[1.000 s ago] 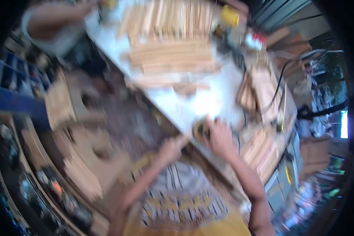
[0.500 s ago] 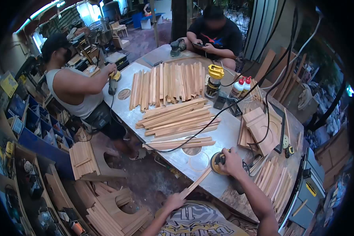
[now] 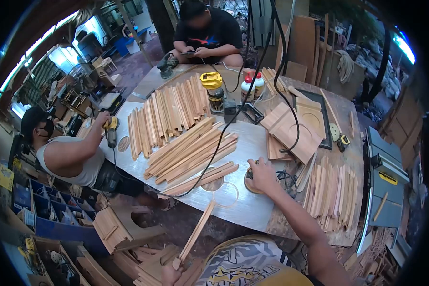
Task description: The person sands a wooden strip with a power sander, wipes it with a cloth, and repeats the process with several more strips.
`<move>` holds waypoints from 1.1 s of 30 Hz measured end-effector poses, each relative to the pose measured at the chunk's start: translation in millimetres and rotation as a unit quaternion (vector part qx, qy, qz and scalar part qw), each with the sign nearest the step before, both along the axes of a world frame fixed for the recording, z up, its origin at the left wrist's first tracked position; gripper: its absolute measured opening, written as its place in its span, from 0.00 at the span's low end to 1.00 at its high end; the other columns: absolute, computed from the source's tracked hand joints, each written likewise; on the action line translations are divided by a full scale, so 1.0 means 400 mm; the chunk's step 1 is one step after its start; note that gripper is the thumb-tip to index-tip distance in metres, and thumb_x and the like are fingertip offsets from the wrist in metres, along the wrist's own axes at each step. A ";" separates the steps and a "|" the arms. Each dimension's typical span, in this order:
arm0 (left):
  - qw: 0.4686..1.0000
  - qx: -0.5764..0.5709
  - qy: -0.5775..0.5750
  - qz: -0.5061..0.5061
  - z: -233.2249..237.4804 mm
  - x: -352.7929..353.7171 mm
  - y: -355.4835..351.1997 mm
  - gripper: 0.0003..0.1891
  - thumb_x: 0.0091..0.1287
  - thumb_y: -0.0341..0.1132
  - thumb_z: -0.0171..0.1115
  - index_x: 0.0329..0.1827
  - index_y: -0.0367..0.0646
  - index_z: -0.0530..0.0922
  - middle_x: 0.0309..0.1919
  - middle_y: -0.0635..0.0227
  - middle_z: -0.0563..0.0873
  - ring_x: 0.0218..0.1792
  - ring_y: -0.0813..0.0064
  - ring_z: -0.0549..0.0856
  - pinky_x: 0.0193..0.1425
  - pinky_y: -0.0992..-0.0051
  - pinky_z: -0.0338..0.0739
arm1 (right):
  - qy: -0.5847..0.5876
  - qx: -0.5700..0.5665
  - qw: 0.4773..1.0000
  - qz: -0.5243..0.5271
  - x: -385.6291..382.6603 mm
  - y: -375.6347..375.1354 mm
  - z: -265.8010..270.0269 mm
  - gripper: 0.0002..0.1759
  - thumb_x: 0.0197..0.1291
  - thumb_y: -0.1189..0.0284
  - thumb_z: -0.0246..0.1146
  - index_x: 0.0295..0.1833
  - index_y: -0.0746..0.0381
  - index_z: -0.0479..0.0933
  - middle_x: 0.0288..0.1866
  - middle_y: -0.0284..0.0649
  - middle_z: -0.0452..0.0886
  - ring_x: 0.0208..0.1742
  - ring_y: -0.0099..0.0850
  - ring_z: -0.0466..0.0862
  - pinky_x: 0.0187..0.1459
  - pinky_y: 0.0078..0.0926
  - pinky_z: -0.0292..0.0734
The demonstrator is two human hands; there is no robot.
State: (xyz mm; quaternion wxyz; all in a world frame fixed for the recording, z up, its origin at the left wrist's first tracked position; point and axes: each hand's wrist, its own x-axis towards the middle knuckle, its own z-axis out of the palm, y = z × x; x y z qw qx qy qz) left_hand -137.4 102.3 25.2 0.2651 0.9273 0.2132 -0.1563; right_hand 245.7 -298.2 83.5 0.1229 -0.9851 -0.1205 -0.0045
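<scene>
Metal tabletop point(image 3: 250, 209) below; left fingers point(image 3: 170, 273) clasp slim wood point(image 3: 199, 232), right fingers point(image 3: 261, 170) curl round a sander point(image 3: 249, 183).

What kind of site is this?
Probably a small woodworking shop: wood strips lie in piles on the table, the right hand is on what looks like a sander, and a co-worker at left holds a yellow power tool.

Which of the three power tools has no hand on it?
The green sander by the seated person; the right hand and the standing co-worker grip the others.
</scene>
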 end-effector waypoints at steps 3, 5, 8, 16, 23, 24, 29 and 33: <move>0.994 0.068 -0.055 -0.060 0.060 0.113 -0.020 0.18 0.56 0.44 0.77 0.46 0.45 0.86 0.32 0.51 0.90 0.39 0.45 0.90 0.46 0.53 0.85 | -0.030 0.032 0.999 0.026 -0.007 0.001 0.002 0.39 0.51 0.53 0.79 0.67 0.54 0.75 0.55 0.52 0.77 0.55 0.54 0.81 0.54 0.52 0.78; 0.993 0.096 -0.024 -0.066 0.112 0.176 -0.039 0.18 0.55 0.43 0.77 0.45 0.45 0.85 0.32 0.51 0.90 0.39 0.44 0.90 0.45 0.51 0.84 | -0.079 0.076 0.993 0.046 -0.022 0.011 0.001 0.38 0.53 0.53 0.78 0.66 0.57 0.76 0.54 0.52 0.78 0.55 0.53 0.80 0.54 0.52 0.76; 0.983 0.159 0.014 -0.087 0.199 0.261 -0.083 0.18 0.55 0.44 0.78 0.41 0.45 0.82 0.33 0.51 0.90 0.38 0.44 0.90 0.44 0.49 0.84 | -0.191 0.259 0.909 0.265 -0.097 0.092 0.085 0.32 0.58 0.53 0.75 0.63 0.59 0.79 0.53 0.50 0.79 0.57 0.51 0.80 0.56 0.51 0.75; 0.980 0.156 -0.053 -0.110 0.259 0.208 0.037 0.22 0.62 0.42 0.73 0.55 0.42 0.79 0.45 0.43 0.88 0.46 0.44 0.89 0.49 0.51 0.83 | 0.121 0.113 0.912 0.374 -0.238 0.135 -0.038 0.16 0.72 0.59 0.62 0.51 0.60 0.81 0.37 0.45 0.84 0.47 0.48 0.87 0.49 0.51 0.79; 0.850 -0.415 -0.189 0.265 0.069 0.164 -0.097 0.25 0.66 0.30 0.63 0.67 0.39 0.69 0.56 0.66 0.77 0.54 0.66 0.81 0.59 0.67 0.80 | 0.274 0.565 0.774 0.082 -0.368 0.202 -0.106 0.12 0.74 0.67 0.66 0.56 0.63 0.81 0.35 0.39 0.85 0.33 0.27 0.83 0.37 0.30 0.80; 0.868 -0.403 -0.203 0.206 -0.066 0.191 -0.123 0.26 0.66 0.27 0.61 0.68 0.41 0.67 0.50 0.68 0.76 0.50 0.71 0.79 0.63 0.68 0.78 | 0.326 0.642 0.693 0.042 -0.397 0.247 -0.113 0.12 0.73 0.70 0.68 0.55 0.64 0.82 0.34 0.33 0.83 0.33 0.20 0.81 0.37 0.25 0.78; 0.590 -0.757 -0.252 0.124 0.086 0.377 -0.420 0.38 0.82 0.57 0.49 0.85 0.41 0.53 0.77 0.59 0.67 0.79 0.60 0.66 0.85 0.57 0.55 | 0.239 0.594 0.767 0.040 -0.451 0.324 -0.097 0.10 0.73 0.73 0.68 0.54 0.67 0.83 0.44 0.38 0.85 0.41 0.22 0.82 0.46 0.22 0.79; 0.697 -0.666 -0.236 0.120 0.033 0.352 -0.394 0.39 0.85 0.57 0.45 0.87 0.41 0.49 0.81 0.59 0.63 0.80 0.61 0.65 0.85 0.62 0.57 | 0.067 0.558 0.826 0.051 -0.476 0.337 -0.093 0.14 0.73 0.68 0.67 0.59 0.60 0.87 0.50 0.42 0.86 0.52 0.36 0.82 0.59 0.33 0.78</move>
